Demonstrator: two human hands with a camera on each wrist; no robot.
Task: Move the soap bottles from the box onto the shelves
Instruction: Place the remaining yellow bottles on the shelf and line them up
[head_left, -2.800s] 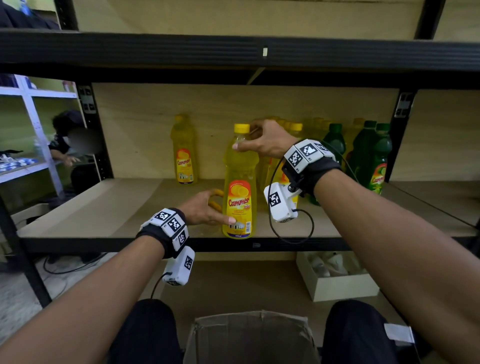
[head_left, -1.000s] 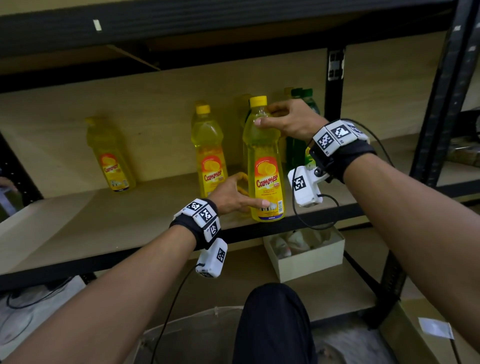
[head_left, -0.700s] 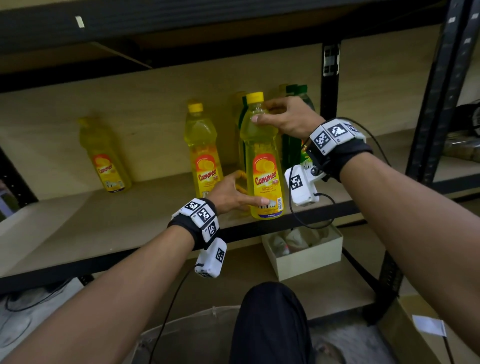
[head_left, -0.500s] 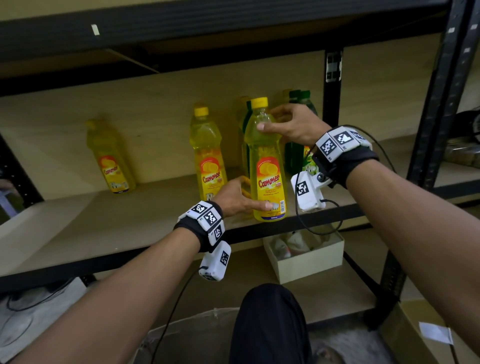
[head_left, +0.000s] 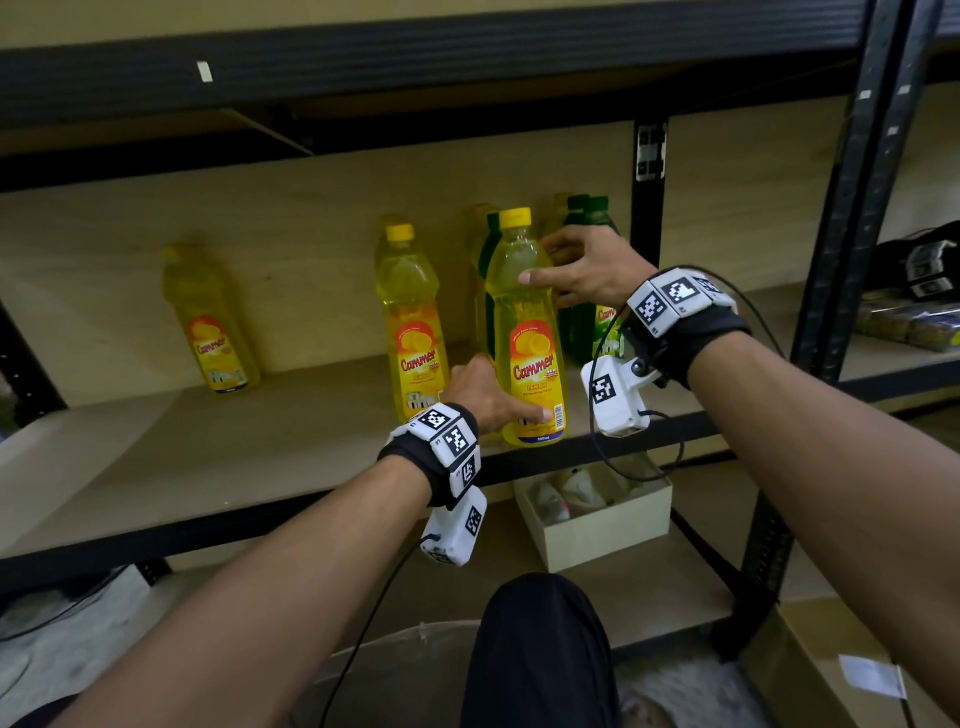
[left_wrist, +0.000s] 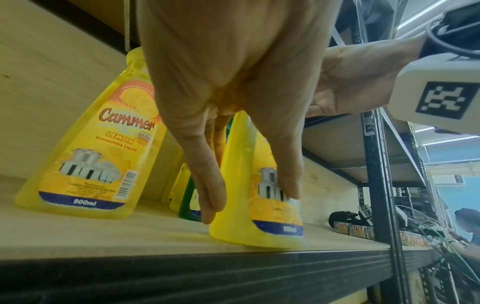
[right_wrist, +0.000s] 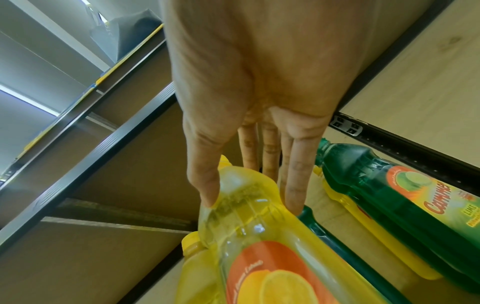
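I see a yellow bottle upright at the shelf's front edge. My left hand grips its base, my right hand its shoulder. More yellow and green bottles stand behind. Below, a small box holds crumpled pale items.

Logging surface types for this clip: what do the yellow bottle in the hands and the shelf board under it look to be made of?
Yellow bottle: clear, glossy plastic by the look, since the liquid shows through and highlights glint; its label looks printed and glossy. Shelf board: pale, matte wood-grain panel, probably laminated board, set on a dark ribbed front rail that looks like painted metal.
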